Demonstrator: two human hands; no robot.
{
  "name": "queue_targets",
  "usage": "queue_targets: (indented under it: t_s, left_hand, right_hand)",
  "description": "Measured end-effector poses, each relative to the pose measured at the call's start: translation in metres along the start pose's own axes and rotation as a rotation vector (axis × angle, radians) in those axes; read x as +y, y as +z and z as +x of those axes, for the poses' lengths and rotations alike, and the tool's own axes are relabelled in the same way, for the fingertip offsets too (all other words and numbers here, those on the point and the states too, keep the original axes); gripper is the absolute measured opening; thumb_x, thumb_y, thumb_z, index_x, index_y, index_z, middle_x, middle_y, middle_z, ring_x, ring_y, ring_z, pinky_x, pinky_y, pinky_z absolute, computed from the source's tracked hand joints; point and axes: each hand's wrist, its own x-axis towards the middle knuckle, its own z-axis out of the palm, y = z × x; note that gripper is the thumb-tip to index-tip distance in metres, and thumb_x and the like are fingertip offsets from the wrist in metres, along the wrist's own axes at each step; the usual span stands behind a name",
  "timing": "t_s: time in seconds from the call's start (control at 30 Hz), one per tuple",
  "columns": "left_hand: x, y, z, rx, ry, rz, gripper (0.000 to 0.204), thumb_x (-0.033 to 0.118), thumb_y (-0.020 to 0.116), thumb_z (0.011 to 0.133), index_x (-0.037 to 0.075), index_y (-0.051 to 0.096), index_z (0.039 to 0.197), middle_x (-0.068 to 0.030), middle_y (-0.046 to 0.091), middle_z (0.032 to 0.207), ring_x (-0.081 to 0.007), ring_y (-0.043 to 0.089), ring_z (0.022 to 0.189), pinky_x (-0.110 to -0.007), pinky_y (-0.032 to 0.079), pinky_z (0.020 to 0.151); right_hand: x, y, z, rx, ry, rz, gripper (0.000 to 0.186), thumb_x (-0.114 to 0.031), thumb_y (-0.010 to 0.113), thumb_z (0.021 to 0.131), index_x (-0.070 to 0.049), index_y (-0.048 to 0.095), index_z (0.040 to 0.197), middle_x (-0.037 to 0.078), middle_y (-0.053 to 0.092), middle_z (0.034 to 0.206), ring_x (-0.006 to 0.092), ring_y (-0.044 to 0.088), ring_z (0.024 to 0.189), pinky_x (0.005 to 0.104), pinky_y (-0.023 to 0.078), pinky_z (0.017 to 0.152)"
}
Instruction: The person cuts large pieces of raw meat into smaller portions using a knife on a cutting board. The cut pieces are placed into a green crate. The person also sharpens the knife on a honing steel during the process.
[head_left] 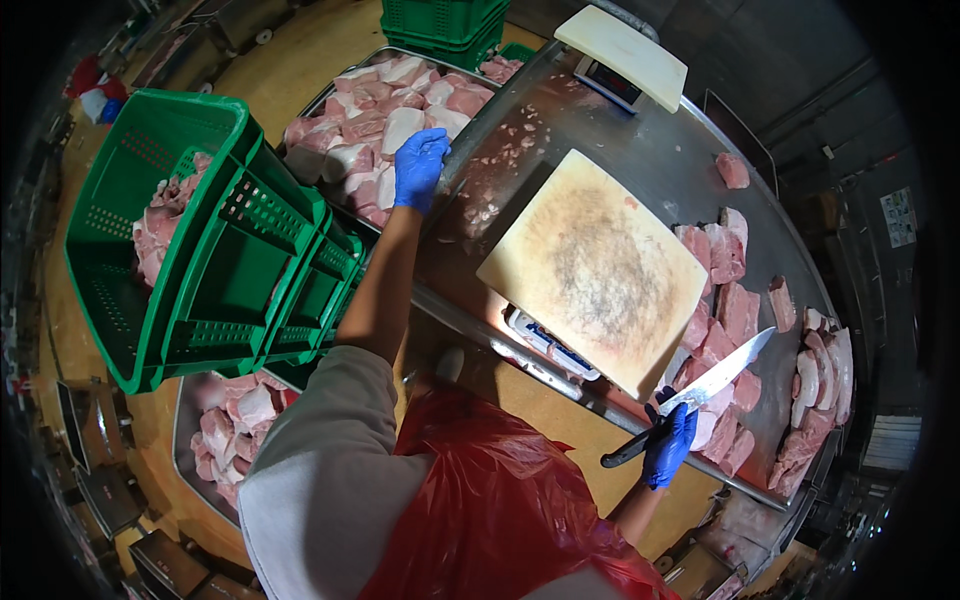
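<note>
Currently, right hand: the blue-gloved right hand [672, 445] is closed round the black handle of a long, broad steel-bladed knife [722, 374]; its tip points away from the person, to the right
Left hand: the blue-gloved left hand [421, 170] is over raw pink meat slabs [350, 125] heaped in a metal tray; fingers bent; whether it grips anything, I cannot tell
Knife blade: above raw pink meat chunks [738, 312] on the grey steel table [690, 160]; right of a pale, dark-stained rectangular cutting board [600, 270]
</note>
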Motion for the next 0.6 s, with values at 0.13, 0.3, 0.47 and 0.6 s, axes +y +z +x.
queue_targets:
  t_s: [0.13,0.3,0.47,0.6]
  left_hand:
    - [0.000,-0.012,-0.003,-0.005,0.023,0.015,0.021,0.005,0.062,0.094,-0.002,0.065,0.113,-0.0041,0.067,0.091,-0.0095,0.061,0.076,-0.024,0.048,0.067]
    - [0.015,-0.017,-0.007,0.034,0.018,0.037,0.027,0.014,0.065,0.094,0.004,0.064,0.120,-0.0032,0.069,0.100,-0.0117,0.066,0.082,-0.026,0.051,0.068]
    - [0.055,-0.051,-0.016,0.112,0.027,0.039,0.037,0.018,0.064,0.094,0.008,0.059,0.129,-0.0064,0.070,0.102,-0.0163,0.069,0.087,-0.028,0.052,0.071]
    - [0.082,-0.069,-0.035,0.180,-0.074,0.064,0.038,0.021,0.062,0.095,0.011,0.055,0.131,-0.0082,0.070,0.106,-0.0193,0.070,0.089,-0.032,0.054,0.074]
  right_hand:
    - [-0.002,-0.001,0.001,-0.005,-0.013,0.008,0.045,-0.030,0.049,0.107,-0.005,0.044,0.143,0.015,0.063,0.126,0.0258,0.064,0.110,0.0455,0.055,0.089]
    - [0.006,-0.013,-0.002,0.062,0.036,0.049,0.040,-0.033,0.051,0.106,-0.006,0.047,0.136,0.013,0.066,0.110,0.0214,0.067,0.089,0.0347,0.056,0.069]
    - [0.016,-0.007,0.007,0.082,-0.014,0.092,0.029,-0.035,0.051,0.106,-0.007,0.052,0.114,0.007,0.063,0.079,0.0149,0.059,0.057,0.0262,0.046,0.047]
    - [0.022,-0.019,0.013,0.079,0.034,0.160,0.029,-0.035,0.048,0.107,-0.008,0.051,0.117,0.006,0.061,0.077,0.0134,0.057,0.057,0.0255,0.045,0.046]
